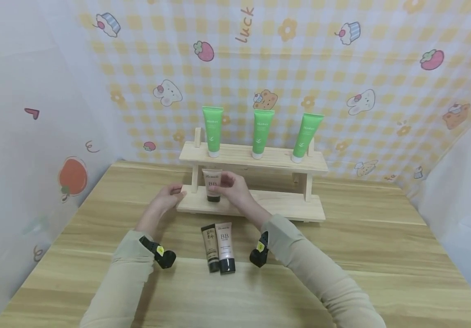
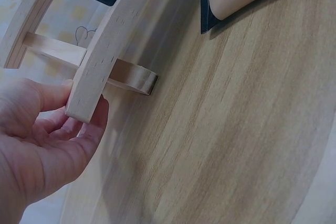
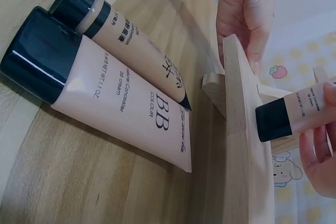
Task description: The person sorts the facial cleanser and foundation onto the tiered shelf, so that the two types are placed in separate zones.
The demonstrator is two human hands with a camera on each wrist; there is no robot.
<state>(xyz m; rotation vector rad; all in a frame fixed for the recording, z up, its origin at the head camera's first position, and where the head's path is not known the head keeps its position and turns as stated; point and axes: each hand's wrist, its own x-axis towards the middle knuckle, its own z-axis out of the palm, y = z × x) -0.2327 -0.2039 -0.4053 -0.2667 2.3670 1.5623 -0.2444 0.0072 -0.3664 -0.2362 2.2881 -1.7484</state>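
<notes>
My right hand [image 1: 236, 189] pinches a small pink BB cream tube [image 1: 212, 178], which stands upright, black cap down, at the left part of the wooden rack's lower tier [image 1: 278, 205]. Whether the cap fully rests on the board I cannot tell. At the rack's left end my left hand [image 2: 47, 135] grips the end of that lower board [image 2: 100, 69] between thumb and fingers. In front of the rack, a second BB cream tube [image 3: 126, 98] and a slimmer beige foundation tube [image 3: 134, 40] lie side by side on the table, caps toward me.
Three green tubes stand on white caps along the upper tier [image 1: 235, 151]: a left one [image 1: 213, 130], a middle one [image 1: 262, 132] and a tilted right one [image 1: 307, 135]. A checkered cloth [image 1: 235, 68] hangs close behind the rack. The wooden table [image 1: 383, 255] extends on both sides.
</notes>
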